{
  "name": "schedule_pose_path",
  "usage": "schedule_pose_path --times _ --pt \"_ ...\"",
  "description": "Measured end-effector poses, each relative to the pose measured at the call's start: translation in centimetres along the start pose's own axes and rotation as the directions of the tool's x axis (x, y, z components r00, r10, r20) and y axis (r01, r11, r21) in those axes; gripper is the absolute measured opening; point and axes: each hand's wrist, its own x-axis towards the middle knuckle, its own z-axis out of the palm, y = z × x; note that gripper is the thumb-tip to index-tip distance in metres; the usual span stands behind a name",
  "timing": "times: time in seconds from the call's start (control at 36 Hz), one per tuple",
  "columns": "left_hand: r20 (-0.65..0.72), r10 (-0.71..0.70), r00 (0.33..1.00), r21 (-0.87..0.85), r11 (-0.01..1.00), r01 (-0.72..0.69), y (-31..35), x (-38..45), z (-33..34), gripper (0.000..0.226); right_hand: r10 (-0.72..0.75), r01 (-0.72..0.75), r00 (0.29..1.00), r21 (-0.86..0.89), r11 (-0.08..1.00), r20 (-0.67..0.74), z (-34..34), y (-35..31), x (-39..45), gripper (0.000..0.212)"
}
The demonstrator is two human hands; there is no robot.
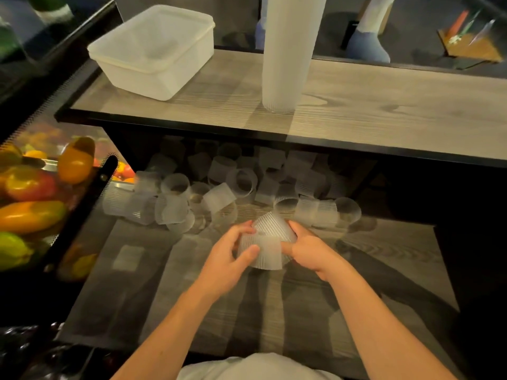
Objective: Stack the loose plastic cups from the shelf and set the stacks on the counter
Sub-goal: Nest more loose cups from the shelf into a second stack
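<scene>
Several loose translucent ribbed plastic cups (219, 185) lie scattered on the lower wooden shelf (131, 283), under the counter. Both hands meet over the shelf's middle. My left hand (227, 256) grips one ribbed cup (263, 255) from the left, thumb across its side. My right hand (310, 250) holds a second cup (274, 226), tilted against the first one's top. A tall stack of cups (288, 50) stands upright on the wooden counter (384, 105) above.
A lidded translucent plastic box (156, 50) sits on the counter's left end. Left of the shelf, a display case holds peppers and other produce (33, 187). A person's socked foot (367, 45) stands beyond the counter. A dark frame borders the shelf on the right.
</scene>
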Motion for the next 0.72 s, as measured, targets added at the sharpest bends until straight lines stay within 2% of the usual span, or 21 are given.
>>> schedule_pose_path --times 0.06,0.11,0.17,0.19,0.22,0.25,0.28,0.33,0.39,0.44,0.5,0.56,0.64,0.72 --pt "-0.025 -0.056 0.998 -0.101 0.993 0.053 0.1 -0.4 -0.1 0.018 0.001 0.000 1.000 0.019 1.000 -0.007 0.3 0.1 0.1 0.067" --pt "-0.199 -0.165 0.966 -0.258 0.960 0.111 0.4 -0.7 -0.4 0.019 -0.002 0.002 1.000 0.044 0.999 -0.021 0.4 0.2 0.1 0.065" --pt "-0.435 -0.332 0.837 -0.338 0.922 0.190 0.8 -0.6 -0.9 0.023 0.005 -0.006 1.000 0.056 0.998 0.012 0.5 0.2 0.1 0.069" --pt "-0.498 -0.411 0.764 -0.373 0.896 0.239 0.8 -0.3 -1.3 0.025 0.001 -0.003 0.999 0.042 0.999 0.045 0.6 0.1 0.0 0.066" --pt "-0.513 -0.474 0.716 -0.415 0.867 0.277 0.7 -0.1 -1.6 0.028 0.000 -0.003 0.996 0.029 1.000 0.093 0.7 -0.2 -0.2 0.062" --pt "-0.495 -0.518 0.698 -0.448 0.840 0.306 0.4 0.2 -1.9 0.031 -0.002 0.000 0.990 0.012 1.000 0.142 0.9 -0.4 -0.2 0.061" --pt "-0.456 -0.540 0.707 -0.469 0.821 0.325 0.1 0.5 -2.1 0.033 -0.007 0.008 0.982 -0.005 1.000 0.189 1.1 -0.7 -0.2 0.066" --pt "-0.345 -0.529 0.776 -0.518 0.796 0.313 -0.3 1.0 -2.2 0.035 -0.020 0.039 0.968 -0.068 0.997 0.251 1.7 -1.4 0.0 0.079" --pt "-0.210 -0.480 0.852 -0.620 0.739 0.264 -0.4 1.2 -2.3 0.046 -0.018 0.061 0.961 -0.146 0.987 0.278 2.0 -2.0 0.1 0.088" --pt "-0.097 -0.422 0.901 -0.636 0.723 0.270 -0.4 1.3 -2.6 0.058 -0.007 0.070 0.957 -0.208 0.976 0.290 2.0 -2.3 0.2 0.094" --pt "-0.033 -0.404 0.914 -0.630 0.718 0.295 -0.4 1.4 -3.0 0.063 -0.013 0.082 0.952 -0.213 0.974 0.306 1.9 -2.5 0.2 0.097" --pt "-0.036 -0.416 0.909 -0.638 0.709 0.300 -0.6 1.7 -3.0 0.054 -0.023 0.072 0.962 -0.169 0.983 0.271 2.1 -2.4 0.6 0.099" --pt "-0.040 -0.369 0.929 -0.488 0.818 0.304 -0.8 2.0 -2.6 0.040 -0.015 0.029 0.981 -0.066 0.997 0.195 2.3 -2.2 1.1 0.105" --pt "0.145 -0.335 0.931 -0.243 0.900 0.362 -1.0 2.1 -2.3 0.058 -0.027 0.041 0.982 -0.075 0.996 0.186 2.0 -2.3 1.2 0.105"
